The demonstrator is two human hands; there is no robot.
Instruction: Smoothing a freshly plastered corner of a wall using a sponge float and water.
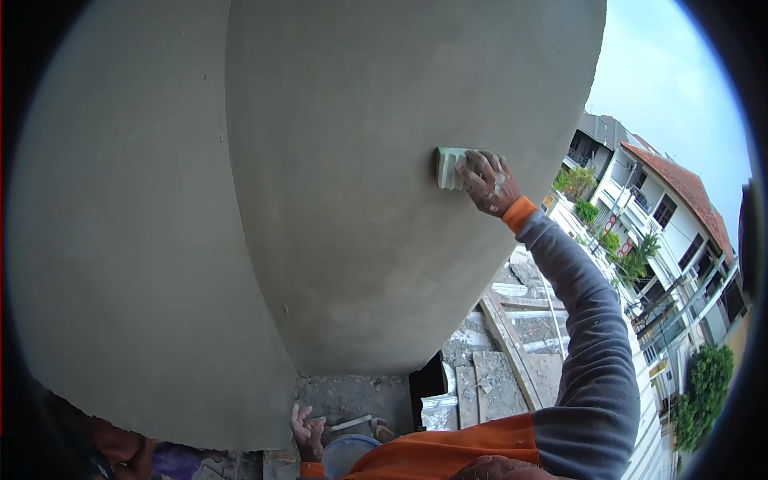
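My right hand (490, 182), dusted with white, is closed around a pale, grooved sponge (453, 168) with a dark face on its left side. That dark face rests against the grey plastered wall (360, 200), which is smooth and slightly damp-looking in patches. Low in the view, my left hand (306, 432) is beside the foot of the wall, palm up with fingers apart and nothing visible in it. Right next to it stands a whitish tub (350, 454) with a blue rim, partly hidden by my orange shirt. A pale stick-like piece (352, 422) lies just beyond the tub.
A vertical corner line splits off another grey wall face (136, 224) on the left. Below right lie planks (512, 352) and rubble, beside a dark gap (428, 384). White houses with red roofs (680, 184) stand beyond. At lower left there is purple cloth (176, 462).
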